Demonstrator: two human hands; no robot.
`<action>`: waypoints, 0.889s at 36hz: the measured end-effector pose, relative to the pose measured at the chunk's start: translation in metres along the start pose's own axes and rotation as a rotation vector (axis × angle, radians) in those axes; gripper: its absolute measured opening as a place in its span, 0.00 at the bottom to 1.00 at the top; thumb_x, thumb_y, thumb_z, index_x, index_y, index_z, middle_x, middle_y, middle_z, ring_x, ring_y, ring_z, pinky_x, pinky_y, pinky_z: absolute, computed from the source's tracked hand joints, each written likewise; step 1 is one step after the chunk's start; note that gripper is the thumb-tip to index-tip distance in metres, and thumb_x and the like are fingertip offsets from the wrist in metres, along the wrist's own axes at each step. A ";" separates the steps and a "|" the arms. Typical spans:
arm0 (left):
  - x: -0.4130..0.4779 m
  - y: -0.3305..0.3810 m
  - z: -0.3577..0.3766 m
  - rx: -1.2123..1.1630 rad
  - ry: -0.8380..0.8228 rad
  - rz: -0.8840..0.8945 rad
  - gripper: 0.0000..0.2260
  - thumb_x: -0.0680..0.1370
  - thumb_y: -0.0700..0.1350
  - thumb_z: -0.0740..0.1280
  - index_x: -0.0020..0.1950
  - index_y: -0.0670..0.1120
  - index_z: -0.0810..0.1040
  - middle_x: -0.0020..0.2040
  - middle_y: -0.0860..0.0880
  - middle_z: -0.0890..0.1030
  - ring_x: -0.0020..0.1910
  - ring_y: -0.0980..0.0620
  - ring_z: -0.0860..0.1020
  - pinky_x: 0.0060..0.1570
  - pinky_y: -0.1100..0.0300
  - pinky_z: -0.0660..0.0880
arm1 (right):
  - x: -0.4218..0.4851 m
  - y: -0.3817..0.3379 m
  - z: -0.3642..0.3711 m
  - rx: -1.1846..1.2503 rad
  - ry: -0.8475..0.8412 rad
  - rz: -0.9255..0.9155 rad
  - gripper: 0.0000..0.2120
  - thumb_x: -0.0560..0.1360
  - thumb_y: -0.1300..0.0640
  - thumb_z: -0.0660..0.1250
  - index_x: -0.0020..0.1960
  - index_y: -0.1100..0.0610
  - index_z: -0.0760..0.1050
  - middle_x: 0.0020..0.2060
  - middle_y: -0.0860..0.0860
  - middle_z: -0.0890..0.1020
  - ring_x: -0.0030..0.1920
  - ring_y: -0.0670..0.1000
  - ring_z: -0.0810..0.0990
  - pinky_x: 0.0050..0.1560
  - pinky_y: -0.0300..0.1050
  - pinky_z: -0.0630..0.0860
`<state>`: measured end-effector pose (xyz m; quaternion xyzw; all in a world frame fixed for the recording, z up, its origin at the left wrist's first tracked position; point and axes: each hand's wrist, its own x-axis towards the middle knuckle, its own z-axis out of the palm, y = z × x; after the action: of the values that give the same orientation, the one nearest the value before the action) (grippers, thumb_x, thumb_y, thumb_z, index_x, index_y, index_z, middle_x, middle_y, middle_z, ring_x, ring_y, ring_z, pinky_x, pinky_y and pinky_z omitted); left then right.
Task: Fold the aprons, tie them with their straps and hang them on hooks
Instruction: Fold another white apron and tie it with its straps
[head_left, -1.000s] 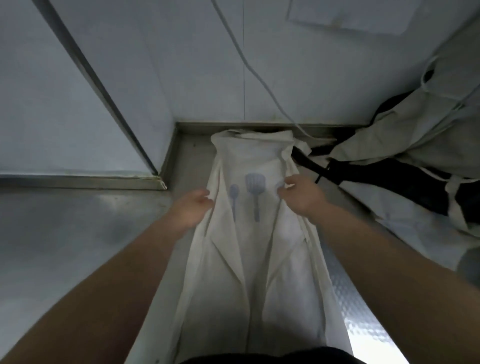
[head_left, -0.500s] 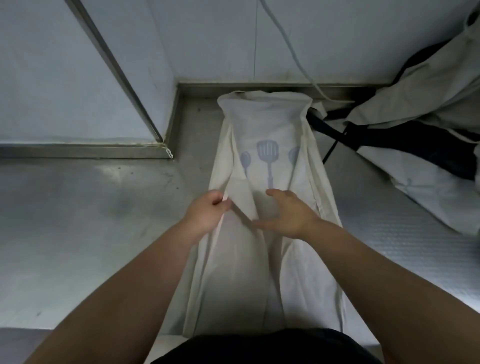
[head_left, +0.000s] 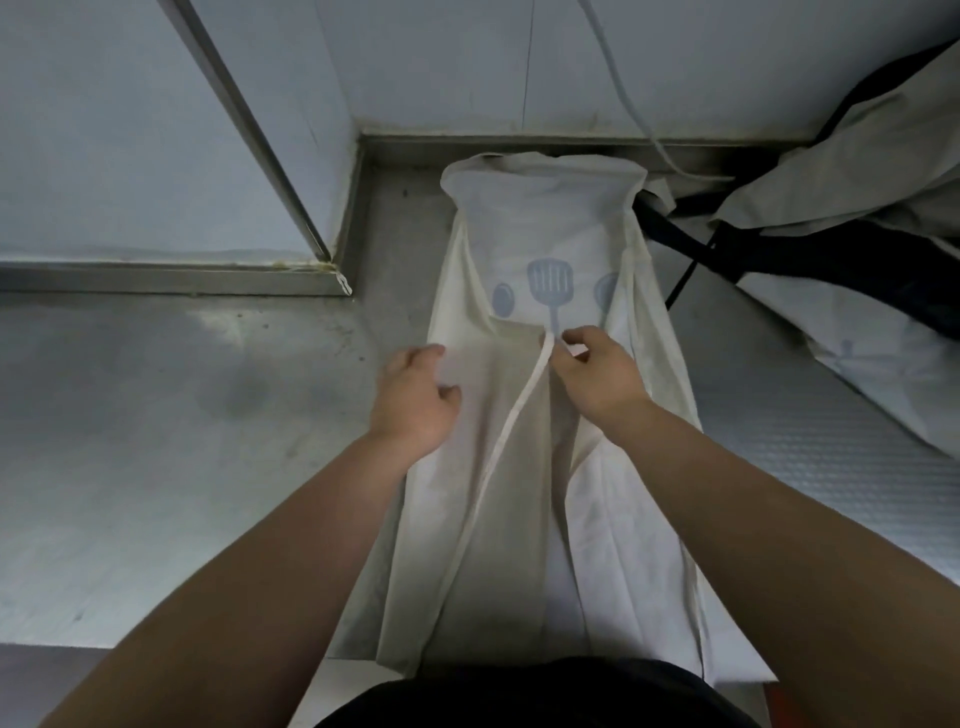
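the cream apron (head_left: 519, 519) lies lengthwise on the steel surface (head_left: 182, 441), both sides folded in. the right hand (head_left: 597, 374) was flat on the middle half a second back; now its fingers pinch the strap (head_left: 506, 431) just below the spatula print (head_left: 549, 280). the left hand (head_left: 415, 400) has let go of the flap edge and rests on it, fingers loose, holding nothing.

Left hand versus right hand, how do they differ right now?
The right hand pinches the strap; the left hand holds nothing. The right hand's fingers curl tight; the left hand's lie relaxed at the cream apron's left edge. Both are over that apron.
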<state>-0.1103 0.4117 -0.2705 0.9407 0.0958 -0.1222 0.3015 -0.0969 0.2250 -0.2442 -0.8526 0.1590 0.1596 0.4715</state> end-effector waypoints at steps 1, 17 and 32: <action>0.003 0.003 0.001 0.000 0.054 -0.012 0.24 0.77 0.43 0.64 0.72 0.45 0.66 0.68 0.41 0.67 0.65 0.42 0.67 0.62 0.56 0.65 | 0.000 0.000 -0.001 0.002 -0.016 0.002 0.21 0.78 0.43 0.58 0.67 0.53 0.68 0.48 0.49 0.76 0.51 0.51 0.74 0.51 0.42 0.69; 0.041 -0.006 -0.011 0.065 0.137 -0.178 0.10 0.79 0.44 0.60 0.53 0.43 0.79 0.54 0.40 0.80 0.54 0.40 0.76 0.45 0.59 0.67 | 0.020 0.001 -0.003 0.444 0.043 0.002 0.09 0.80 0.52 0.59 0.42 0.48 0.74 0.31 0.47 0.72 0.31 0.45 0.69 0.34 0.39 0.66; 0.031 0.020 0.004 0.065 0.149 0.046 0.14 0.73 0.35 0.64 0.58 0.42 0.76 0.59 0.40 0.74 0.53 0.40 0.76 0.55 0.55 0.70 | 0.015 0.028 -0.067 0.332 0.338 0.269 0.20 0.75 0.49 0.65 0.62 0.60 0.68 0.46 0.52 0.74 0.45 0.51 0.74 0.48 0.47 0.77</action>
<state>-0.0761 0.3969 -0.2719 0.9585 0.0922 -0.0481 0.2654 -0.0869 0.1517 -0.2382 -0.7494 0.3714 0.0483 0.5460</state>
